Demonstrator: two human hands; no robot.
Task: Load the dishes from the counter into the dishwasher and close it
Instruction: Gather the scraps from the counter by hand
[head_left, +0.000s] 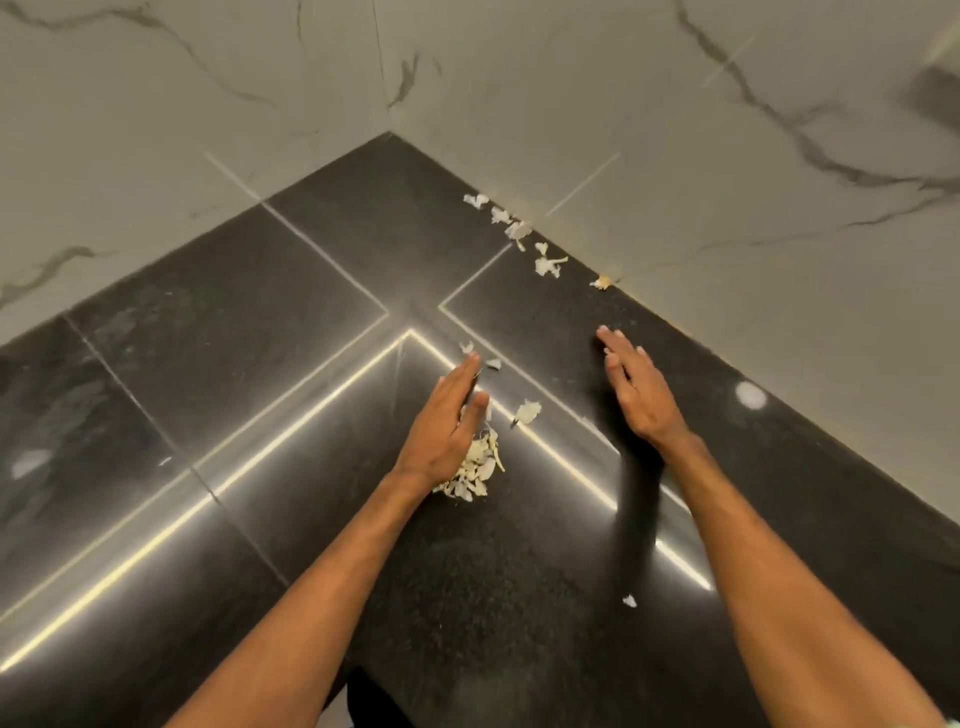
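Black granite countertop (234, 322) is strewn with pale peelings (475, 467), heaped against the left hand (441, 431), which is set edgewise, apparently for sweeping. Both hands are held straight-fingered and empty, and the right hand (641, 400) is spread flat nearby. No dishes or dishwasher are seen.

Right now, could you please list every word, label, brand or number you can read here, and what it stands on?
None: no word, label, brand or number shows.
The black counter, the marble wall, the pale scraps, the left hand and the right hand bear no writing.
A grey shape at the top right is too blurred to tell.
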